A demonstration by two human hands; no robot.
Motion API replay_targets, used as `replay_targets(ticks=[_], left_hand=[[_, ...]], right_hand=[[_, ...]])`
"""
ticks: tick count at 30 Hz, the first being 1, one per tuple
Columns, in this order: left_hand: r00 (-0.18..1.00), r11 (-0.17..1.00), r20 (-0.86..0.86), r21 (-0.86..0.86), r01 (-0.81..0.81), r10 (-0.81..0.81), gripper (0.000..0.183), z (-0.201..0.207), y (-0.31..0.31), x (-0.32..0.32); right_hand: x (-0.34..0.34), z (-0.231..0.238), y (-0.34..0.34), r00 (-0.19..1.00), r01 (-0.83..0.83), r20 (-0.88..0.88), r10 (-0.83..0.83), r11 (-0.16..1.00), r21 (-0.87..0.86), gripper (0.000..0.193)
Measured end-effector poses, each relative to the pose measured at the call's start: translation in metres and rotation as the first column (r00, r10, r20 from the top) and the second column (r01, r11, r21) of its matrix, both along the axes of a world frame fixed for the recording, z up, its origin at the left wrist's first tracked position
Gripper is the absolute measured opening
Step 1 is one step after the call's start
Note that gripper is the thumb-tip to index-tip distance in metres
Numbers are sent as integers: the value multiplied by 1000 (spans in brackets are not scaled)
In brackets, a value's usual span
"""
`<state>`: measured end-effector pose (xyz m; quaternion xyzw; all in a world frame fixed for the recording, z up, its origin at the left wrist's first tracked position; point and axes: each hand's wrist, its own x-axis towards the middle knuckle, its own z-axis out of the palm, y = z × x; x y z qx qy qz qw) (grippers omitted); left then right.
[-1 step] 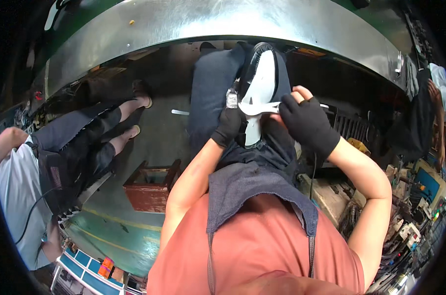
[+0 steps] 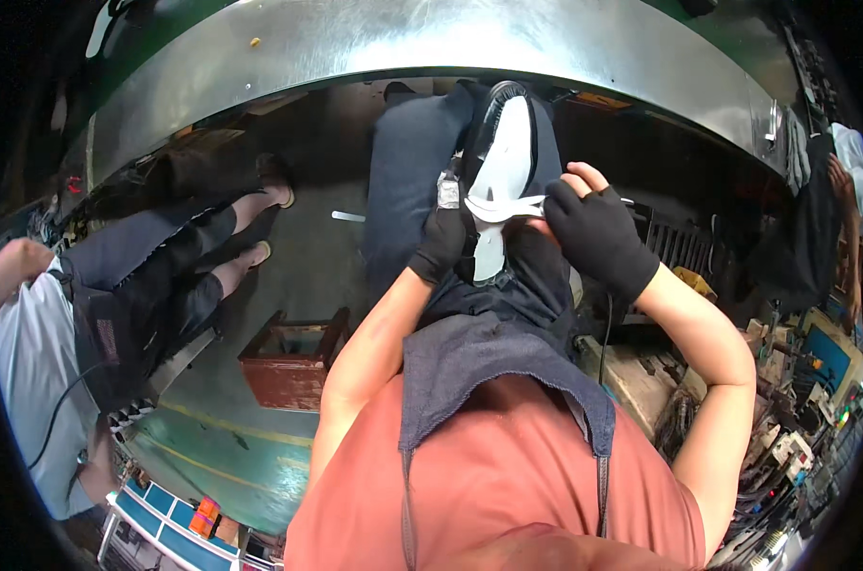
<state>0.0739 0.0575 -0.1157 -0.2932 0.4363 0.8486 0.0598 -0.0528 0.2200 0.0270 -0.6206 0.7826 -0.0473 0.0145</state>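
A black shoe [image 2: 519,152] lies sole up across my lap, toe pointing away, its bottom covered by a pale bluish-white layer. My left hand [image 2: 441,238], in a black fingerless glove, is closed around the shoe's left side near its middle. My right hand [image 2: 598,233], gloved the same way, is closed on a long white strip-like piece [image 2: 507,208]. Its curved end lies over the narrow middle of the sole, and a thin tip pokes out beyond my right fingers. Whether that piece is joined to the shoe, I cannot tell.
A metal bench [image 2: 431,43] curves across the far side, just beyond the toe. A reddish-brown wooden stool [image 2: 288,381] stands on the floor to the left. Another person [image 2: 60,352] is further left. Cluttered machine parts [image 2: 793,457] fill the right.
My right hand and the white piece have shifted very slightly to the right. The shoe and my left hand stay put. The other person's arm at the left has moved a little.
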Motion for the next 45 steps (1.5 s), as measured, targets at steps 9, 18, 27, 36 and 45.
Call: replay_targets(ticks=[9,18,27,36,45], left_hand=[[962,982,-217,129,-141,167,54,-1,5,1],[949,950,-110,143,-278,295,57,-50,16,6],[985,534,-161,-829,-165,55,51,-7,0,-19],[965,625,-92,-776,85,-245,43,-19,-28,-12],[833,194,-36,-977,86,-553,66,12,-44,7]], right_hand=[[6,2,2,882,105,427,-199,967,232,38],[-39,-32,-9,991,-132,50,127,982,137,37],[-73,14,-26,661,-150,622,-420,738,658,46],[65,58,-47,982,-145,180,60,849,509,30],[65,-23,-23,780,-306,574,252,952,-1,40]])
